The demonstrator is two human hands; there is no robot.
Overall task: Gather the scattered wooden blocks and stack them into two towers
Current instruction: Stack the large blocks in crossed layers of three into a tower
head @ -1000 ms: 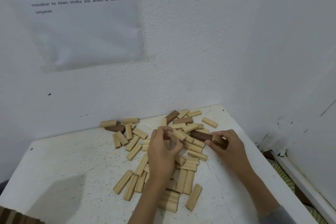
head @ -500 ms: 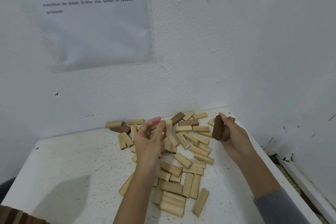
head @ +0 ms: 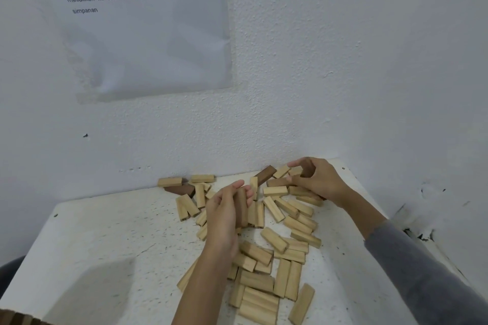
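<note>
Several light wooden blocks [head: 274, 240] lie scattered in a heap on the white table [head: 111, 240]. A few dark brown blocks lie among them, one at the back left [head: 181, 189] and one near the wall [head: 265, 174]. My left hand [head: 225, 215] hovers over the middle of the heap and grips a brown block [head: 241, 208] held upright. My right hand [head: 320, 179] is at the back right corner, fingers curled round a dark block [head: 307, 169], its fingertips touching another dark block [head: 277, 182] lying on the pile. No tower is standing.
The table sits in a corner of white walls [head: 343, 60], with a printed sheet [head: 148, 29] taped above. More dark blocks show at the bottom left edge [head: 15, 318]. The table's left half carries no blocks.
My right hand, which held its dark block raised, has dropped to the blocks at the back right corner. My left hand stays over the heap with its block. The camera has tilted slightly.
</note>
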